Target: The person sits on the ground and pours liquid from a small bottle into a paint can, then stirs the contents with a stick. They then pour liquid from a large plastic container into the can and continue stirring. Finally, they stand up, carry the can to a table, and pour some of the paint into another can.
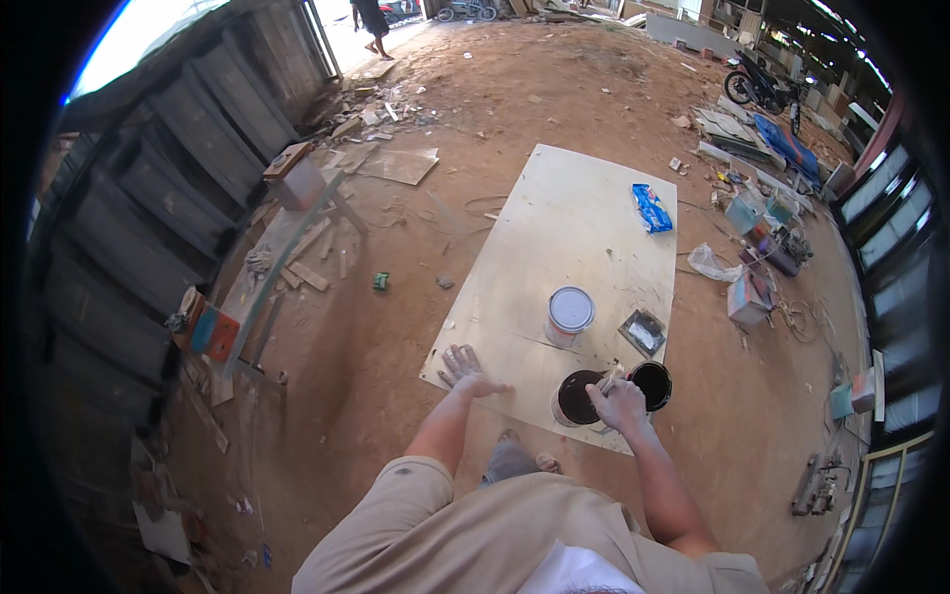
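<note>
My left hand (463, 370) lies spread on the near left corner of a pale board (554, 233), with nothing in it. My right hand (621, 404) is closed at the right rim of an open can of dark liquid (576, 398). Something slim and pale (615, 373) shows at its fingers, too small to make out. Just right of that hand is a second round container (651, 384), black inside. A lidded can (570, 315) stands farther up the board. Beside it sits a dark square tray (643, 332) with a pale patch inside.
A blue packet (652, 208) lies at the board's far right. On the left, a narrow bench (287, 272) bears boxy tins. Tubs and a tin box (750, 297) stand on the right. Beyond are a motorcycle (760, 84), scattered scraps and a person (372, 25) walking.
</note>
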Available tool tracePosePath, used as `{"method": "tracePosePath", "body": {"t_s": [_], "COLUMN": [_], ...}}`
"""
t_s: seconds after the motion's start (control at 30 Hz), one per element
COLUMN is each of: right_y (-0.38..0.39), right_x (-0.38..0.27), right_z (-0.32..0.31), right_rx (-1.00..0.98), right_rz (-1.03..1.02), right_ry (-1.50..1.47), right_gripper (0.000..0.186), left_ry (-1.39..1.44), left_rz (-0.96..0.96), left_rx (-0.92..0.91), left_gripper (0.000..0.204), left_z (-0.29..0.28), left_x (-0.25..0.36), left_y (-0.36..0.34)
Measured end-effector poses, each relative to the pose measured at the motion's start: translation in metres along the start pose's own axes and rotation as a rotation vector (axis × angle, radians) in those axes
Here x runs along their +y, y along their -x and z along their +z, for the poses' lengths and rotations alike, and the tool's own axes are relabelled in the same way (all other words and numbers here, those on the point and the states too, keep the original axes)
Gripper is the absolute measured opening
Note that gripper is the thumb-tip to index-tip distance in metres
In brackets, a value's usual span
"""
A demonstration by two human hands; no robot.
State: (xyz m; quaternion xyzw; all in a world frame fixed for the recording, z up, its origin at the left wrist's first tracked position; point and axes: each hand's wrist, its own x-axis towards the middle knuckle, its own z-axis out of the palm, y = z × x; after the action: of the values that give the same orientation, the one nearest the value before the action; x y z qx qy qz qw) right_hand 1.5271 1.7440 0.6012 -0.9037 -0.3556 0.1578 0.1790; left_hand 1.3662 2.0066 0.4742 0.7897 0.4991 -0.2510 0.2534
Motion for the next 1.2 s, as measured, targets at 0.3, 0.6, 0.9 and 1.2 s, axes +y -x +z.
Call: {"method": "tracePosePath", "body": {"t_s": [0.3, 0.6, 0.9, 1.2], "right_y": [-0.004, -0.011, -0.007, -0.004], "right_x": [-0.012, 0.004, 0.0, 0.0], "right_z": [0.015, 0.014, -0.001, 0.015], "right_rx": [0.008, 0.178, -0.035, -0.086], "right_rz": [-0.089, -0.076, 0.049, -0.043], "right_ry": [-0.147, -0.119, 0.08, -0.126], "right_gripper": [0.036, 0.033, 0.039, 0.051], "left_ry": [0.029, -0.003, 0.015, 0.006], "left_rz": [-0.008, -0.001, -0.023, -0.032], "left_rx": [0.003, -0.004, -0.003, -0.008], "left_gripper": [0.158, 0.159, 0.158, 0.158], "left_z": [0.001, 0.0, 0.0, -0.003], "left_x": [-0.005, 0.004, -0.004, 0.001], "left_y": [-0.003, -0.003, -0.003, 0.0]}}
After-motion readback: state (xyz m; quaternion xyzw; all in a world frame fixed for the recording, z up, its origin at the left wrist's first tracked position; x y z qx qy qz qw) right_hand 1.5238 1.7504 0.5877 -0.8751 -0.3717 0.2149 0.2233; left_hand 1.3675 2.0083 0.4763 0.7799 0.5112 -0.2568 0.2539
